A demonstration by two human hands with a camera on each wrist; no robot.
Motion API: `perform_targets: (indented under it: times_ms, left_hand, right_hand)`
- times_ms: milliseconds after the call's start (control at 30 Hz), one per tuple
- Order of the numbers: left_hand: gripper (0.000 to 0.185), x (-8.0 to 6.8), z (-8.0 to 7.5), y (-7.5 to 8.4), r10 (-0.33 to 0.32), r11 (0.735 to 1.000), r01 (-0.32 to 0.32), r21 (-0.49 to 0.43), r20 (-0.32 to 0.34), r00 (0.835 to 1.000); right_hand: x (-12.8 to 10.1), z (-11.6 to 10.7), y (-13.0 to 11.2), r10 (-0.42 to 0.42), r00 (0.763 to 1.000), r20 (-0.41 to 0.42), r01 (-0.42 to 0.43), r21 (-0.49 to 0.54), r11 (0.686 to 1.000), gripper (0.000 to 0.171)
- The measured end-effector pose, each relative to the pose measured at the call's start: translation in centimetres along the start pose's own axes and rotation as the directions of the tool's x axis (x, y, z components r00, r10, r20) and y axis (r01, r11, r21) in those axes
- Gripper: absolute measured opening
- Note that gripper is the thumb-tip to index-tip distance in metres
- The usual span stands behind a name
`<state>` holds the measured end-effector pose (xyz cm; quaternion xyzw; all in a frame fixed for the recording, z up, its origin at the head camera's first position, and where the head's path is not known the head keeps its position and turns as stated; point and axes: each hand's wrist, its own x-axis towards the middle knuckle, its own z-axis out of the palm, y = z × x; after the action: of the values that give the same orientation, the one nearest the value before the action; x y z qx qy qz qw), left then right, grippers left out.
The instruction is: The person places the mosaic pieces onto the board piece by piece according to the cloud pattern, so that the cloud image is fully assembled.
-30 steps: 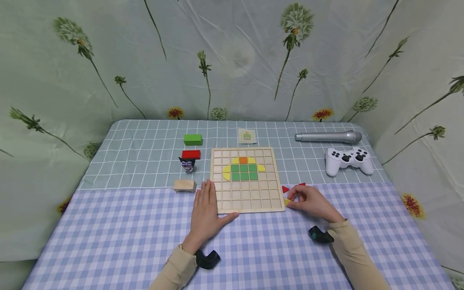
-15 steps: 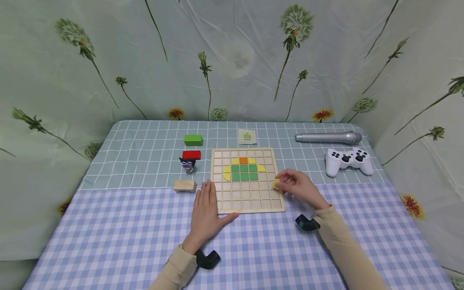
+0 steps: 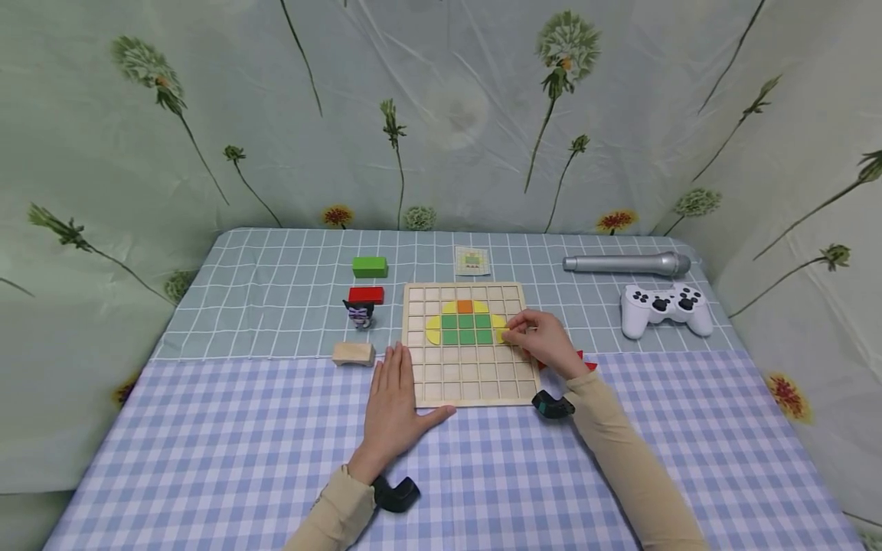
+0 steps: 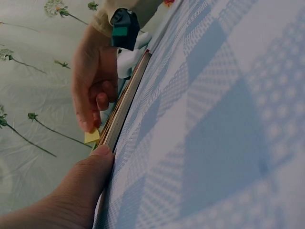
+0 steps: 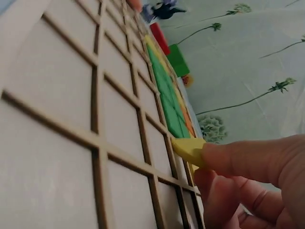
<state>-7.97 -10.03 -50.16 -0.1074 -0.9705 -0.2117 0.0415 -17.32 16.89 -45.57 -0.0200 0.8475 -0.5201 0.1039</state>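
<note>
- Now, at the wooden grid board (image 3: 471, 344), your right hand (image 3: 544, 340) pinches a small yellow piece (image 5: 188, 149) between thumb and fingertips, holding it just above the cells at the right end of the coloured picture (image 3: 465, 324).
- Your left hand (image 3: 394, 402) lies flat with straight fingers, gripping nothing, its thumb against the board's near-left corner and bracing it on the checked cloth (image 3: 241, 459).
- Risk: the yellow piece looks tilted in the right wrist view, so it may well catch on a wooden rib and sit crooked, or jump out of your pinch.
- Risk: your knuckles hover close to the green squares (image 3: 465, 329) and the yellow edge pieces already laid; a low sweep could knock them out of their cells.
- Risk: should your left hand lift, a push from the right would likely slide the board toward the plain wooden block (image 3: 353, 353).
- Room: the board's lower rows and left columns stand bare, and the red pieces (image 3: 582, 360) lie just beside its right edge, partly hidden under your wrist.
- Room: the game controller (image 3: 664, 308) and microphone (image 3: 625, 264) sit well apart at far right; the red block (image 3: 365, 295), green block (image 3: 370, 266) and small figure (image 3: 360, 314) stay left of the board.
</note>
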Motion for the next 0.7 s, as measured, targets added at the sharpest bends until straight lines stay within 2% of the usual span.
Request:
perform_targets:
  times_ms: [133,367,533,700]
  left_hand:
    - [0.119,0.01,-0.01,0.02,0.000,1.000,0.000,-0.002,0.004,1.000]
    - [0.119,-0.06,0.00,-0.04,0.000,1.000,0.000,0.002,-0.004,1.000]
    - [0.118,-0.06,-0.02,-0.03,0.001,1.000,-0.001,0.005,-0.003,1.000]
    - [0.118,-0.03,-0.01,0.02,0.001,1.000,-0.001,0.007,-0.001,1.000]
  right_hand:
    - [0.12,0.33,-0.21,0.007,0.999,-0.033,-0.008,-0.059,0.998,0.017]
    - [0.18,0.71,-0.59,-0.080,0.993,-0.091,0.061,-0.196,0.979,0.012]
    - [0.09,0.97,-0.82,-0.079,0.992,-0.096,0.058,-0.203,0.977,0.011]
    - [-0.49,0.45,-0.64,-0.069,0.996,-0.064,0.056,-0.181,0.982,0.013]
